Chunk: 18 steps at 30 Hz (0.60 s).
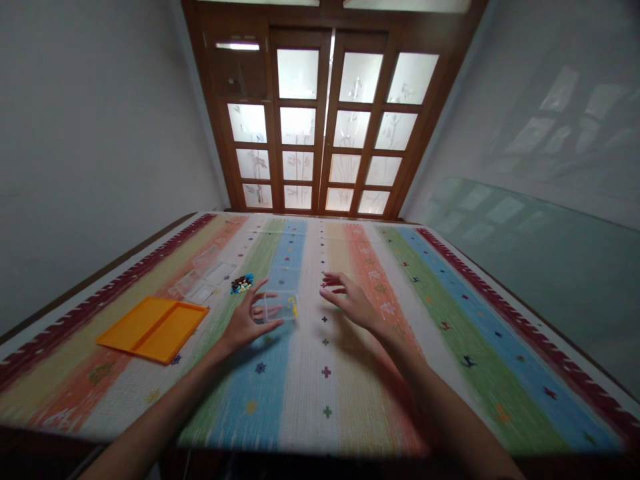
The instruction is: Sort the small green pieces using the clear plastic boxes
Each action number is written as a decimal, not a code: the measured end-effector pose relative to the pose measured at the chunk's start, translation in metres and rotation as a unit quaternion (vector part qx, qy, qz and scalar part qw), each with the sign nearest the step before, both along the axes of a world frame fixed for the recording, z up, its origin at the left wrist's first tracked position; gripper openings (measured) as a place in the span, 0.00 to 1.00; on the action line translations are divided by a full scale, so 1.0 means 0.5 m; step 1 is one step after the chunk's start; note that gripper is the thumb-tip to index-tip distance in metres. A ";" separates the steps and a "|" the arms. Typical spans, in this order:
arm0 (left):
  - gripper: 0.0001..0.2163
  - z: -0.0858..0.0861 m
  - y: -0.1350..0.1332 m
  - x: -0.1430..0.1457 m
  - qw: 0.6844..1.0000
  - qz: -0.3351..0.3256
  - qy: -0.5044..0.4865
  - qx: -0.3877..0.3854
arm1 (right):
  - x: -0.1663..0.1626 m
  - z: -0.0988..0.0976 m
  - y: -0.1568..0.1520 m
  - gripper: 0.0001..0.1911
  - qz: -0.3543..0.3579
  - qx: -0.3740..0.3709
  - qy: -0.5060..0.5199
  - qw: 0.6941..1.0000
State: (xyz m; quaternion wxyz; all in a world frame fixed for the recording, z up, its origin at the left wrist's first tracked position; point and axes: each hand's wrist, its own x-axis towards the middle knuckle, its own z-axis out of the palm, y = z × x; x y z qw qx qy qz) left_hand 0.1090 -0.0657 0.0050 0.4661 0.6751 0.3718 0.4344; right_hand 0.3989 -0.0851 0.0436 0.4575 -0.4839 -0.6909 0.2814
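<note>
While the right hand (350, 300) hovers, the left hand (247, 320) grips a clear box (281, 308).

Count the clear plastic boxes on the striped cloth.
2 for sure: a small clear box in the left hand, and a clear divided tray lying beyond the orange tray. Blur may hide others beside it.

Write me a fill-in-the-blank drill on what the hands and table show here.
1. The left hand grips a small clear ____ holding yellow bits.
2. The right hand hovers open, holding ____.
3. The flat tray left of the hands is coloured ____.
4. The pile of mixed beads lies on the striped ____.

Missing words: box; nothing; orange; cloth
</note>
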 end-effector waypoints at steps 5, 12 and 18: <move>0.44 0.020 0.080 -0.101 0.980 0.110 0.117 0.121 | 0.059 -0.040 -0.024 0.18 -0.067 0.048 -0.059 0.995; 0.30 0.030 0.163 -0.204 0.914 0.153 0.255 0.274 | 0.119 -0.108 -0.042 0.14 -0.140 0.102 -0.102 0.980; 0.21 0.029 0.187 -0.239 0.860 0.084 0.386 0.322 | 0.131 -0.132 -0.052 0.10 -0.156 0.144 -0.123 0.969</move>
